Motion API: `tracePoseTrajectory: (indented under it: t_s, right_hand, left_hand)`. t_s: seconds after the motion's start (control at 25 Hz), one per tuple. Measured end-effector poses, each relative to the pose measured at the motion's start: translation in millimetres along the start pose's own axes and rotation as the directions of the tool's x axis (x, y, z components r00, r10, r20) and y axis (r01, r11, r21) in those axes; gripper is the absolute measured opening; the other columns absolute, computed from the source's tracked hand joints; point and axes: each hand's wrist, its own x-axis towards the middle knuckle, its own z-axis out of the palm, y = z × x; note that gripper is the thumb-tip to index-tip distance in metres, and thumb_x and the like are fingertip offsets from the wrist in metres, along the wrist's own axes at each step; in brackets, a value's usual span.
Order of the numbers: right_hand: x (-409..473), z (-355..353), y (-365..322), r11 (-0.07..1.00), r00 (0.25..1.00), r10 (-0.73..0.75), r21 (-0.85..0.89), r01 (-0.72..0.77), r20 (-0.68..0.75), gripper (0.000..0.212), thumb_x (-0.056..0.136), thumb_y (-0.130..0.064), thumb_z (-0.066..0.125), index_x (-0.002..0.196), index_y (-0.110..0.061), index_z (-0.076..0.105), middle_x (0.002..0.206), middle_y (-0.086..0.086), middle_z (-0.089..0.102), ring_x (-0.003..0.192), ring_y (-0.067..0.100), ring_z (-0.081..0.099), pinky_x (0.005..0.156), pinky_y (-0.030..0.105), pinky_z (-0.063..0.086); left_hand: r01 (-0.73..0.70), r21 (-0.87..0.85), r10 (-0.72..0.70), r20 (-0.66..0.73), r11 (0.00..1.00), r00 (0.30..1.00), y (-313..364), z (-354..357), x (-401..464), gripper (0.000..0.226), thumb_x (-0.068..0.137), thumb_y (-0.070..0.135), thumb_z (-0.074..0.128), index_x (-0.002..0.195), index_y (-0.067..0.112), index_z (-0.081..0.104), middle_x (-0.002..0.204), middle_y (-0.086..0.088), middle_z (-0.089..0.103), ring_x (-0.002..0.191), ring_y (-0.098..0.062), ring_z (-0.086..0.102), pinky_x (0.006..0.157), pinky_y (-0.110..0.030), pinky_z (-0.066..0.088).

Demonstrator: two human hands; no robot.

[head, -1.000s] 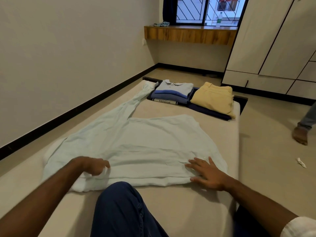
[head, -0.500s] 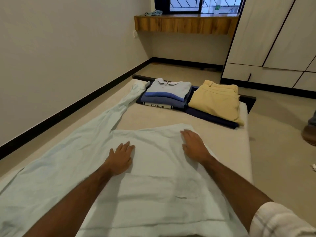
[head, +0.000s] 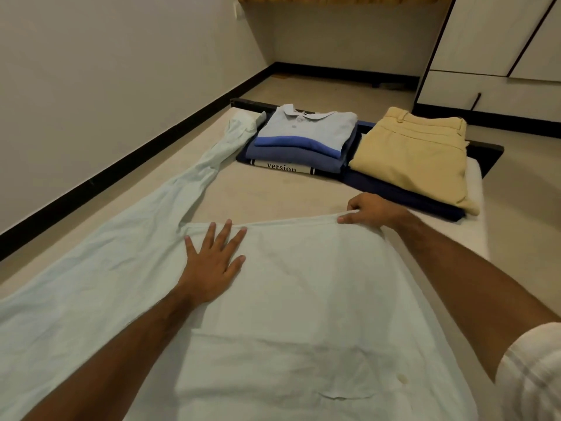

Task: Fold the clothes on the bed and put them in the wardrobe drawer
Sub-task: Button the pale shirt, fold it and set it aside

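Both hands moved up shirt point(head: 303, 299) since half second ago. Right hand point(head: 375, 211), flat before, now pinches far folded edge, fingers curled on cloth. Left hand point(head: 214, 262) flat, fingers spread, pins fabric, grips nothing. Likely straightening fold. Sleeve point(head: 194, 177) not yet folded in. Shirt on bed point(head: 273, 189); folded stack point(head: 303, 141) and tan trousers point(head: 416, 153) at far end. Wardrobe drawer point(head: 498, 95) shut, contents unseen.

shirt point(head: 303, 299) cropped below, wardrobe point(head: 491, 41) cut off
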Motion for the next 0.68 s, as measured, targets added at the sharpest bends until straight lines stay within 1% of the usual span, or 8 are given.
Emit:
tracePoseTrajectory:
  t_s: [0.08,0.16,0.2,0.28,0.36,0.44,0.56,0.68]
  right_hand:
    - [-4.0,14.3,0.3,0.991,0.989,0.070,-0.108,-0.084,-0.126,0.038,0.085,-0.058,0.071,0.083,-0.023,0.056,0.086,-0.005,0.057,0.089,0.021,0.056,0.064,0.034,0.038]
    - [-11.2,26.2,-11.7,0.955,0.970,0.021,-0.283,-0.091,-0.241,0.035,0.091,-0.056,0.063,0.101,-0.024,0.055,0.104,-0.003,0.055,0.104,0.023,0.052,0.079,0.038,0.039]
    - [-13.3,31.6,-19.0,0.930,0.970,-0.056,-0.365,-0.036,-0.238,0.034,0.094,-0.056,0.058,0.108,-0.025,0.056,0.112,-0.002,0.053,0.111,0.022,0.048,0.090,0.040,0.036]
    - [-15.3,39.6,-38.2,0.919,0.972,-0.190,-0.374,0.126,-0.140,0.039,0.097,-0.059,0.052,0.119,-0.027,0.055,0.119,-0.005,0.048,0.116,0.019,0.043,0.100,0.040,0.028]
    - [-10.4,45.9,-49.7,0.931,0.975,-0.219,-0.308,0.194,-0.048,0.040,0.095,-0.059,0.055,0.121,-0.028,0.052,0.115,-0.008,0.047,0.112,0.018,0.043,0.097,0.038,0.031]
    - [-1.3,49.8,-54.1,0.947,0.979,-0.204,-0.252,0.199,0.004,0.034,0.095,-0.053,0.060,0.113,-0.026,0.052,0.107,-0.008,0.053,0.102,0.019,0.049,0.089,0.038,0.038]
    - [8.2,49.3,-48.1,0.972,0.978,-0.208,-0.110,0.209,0.018,0.024,0.096,-0.044,0.064,0.093,-0.024,0.051,0.093,-0.005,0.060,0.087,0.021,0.055,0.074,0.036,0.043]
    - [8.1,47.3,-41.1,0.970,0.973,-0.231,-0.073,0.230,-0.008,0.029,0.093,-0.045,0.068,0.085,-0.023,0.051,0.085,-0.005,0.059,0.079,0.017,0.053,0.070,0.036,0.042]
  left_hand:
    - [-0.034,0.009,0.033,0.039,0.999,0.999,-3.3,-3.0,0.9,0.061,0.099,0.065,0.008,0.152,0.049,-0.019,0.164,0.014,-0.023,0.151,-0.020,-0.021,0.114,-0.068,-0.005]
    - [-0.068,0.026,0.066,0.081,0.997,0.995,-12.5,-9.3,1.1,0.063,0.101,0.063,0.013,0.155,0.045,-0.015,0.164,0.012,-0.020,0.152,-0.017,-0.016,0.116,-0.065,-0.003]
    - [-0.077,0.034,0.074,0.084,0.996,0.994,-18.1,-14.6,1.5,0.062,0.102,0.060,0.013,0.157,0.041,-0.008,0.166,0.009,-0.012,0.154,-0.017,-0.008,0.119,-0.062,0.002]
    - [-0.074,0.058,0.072,0.030,0.996,0.997,-32.7,-29.8,3.8,0.060,0.100,0.043,0.015,0.159,0.029,0.017,0.167,0.000,0.015,0.152,-0.020,0.019,0.119,-0.052,0.020]
    - [-0.072,0.169,0.068,0.029,0.983,0.997,-51.6,-45.8,10.2,0.055,0.093,0.020,0.032,0.149,0.022,0.034,0.156,-0.002,0.038,0.141,-0.021,0.039,0.115,-0.046,0.027]
    - [-0.081,0.321,0.047,0.114,0.943,0.992,-75.8,-58.2,15.8,0.060,0.088,0.009,0.049,0.145,0.022,0.035,0.149,-0.001,0.041,0.138,-0.021,0.041,0.119,-0.054,0.017]
    - [-0.145,0.511,0.039,0.211,0.847,0.977,-105.6,-74.8,25.9,0.064,0.085,0.017,0.061,0.143,0.025,0.036,0.141,0.002,0.045,0.137,-0.020,0.041,0.117,-0.067,0.001]
    - [-0.254,0.687,0.110,0.247,0.681,0.963,-113.0,-88.2,38.8,0.051,0.087,0.028,0.062,0.135,0.029,0.046,0.126,0.006,0.057,0.130,-0.019,0.046,0.114,-0.069,-0.012]
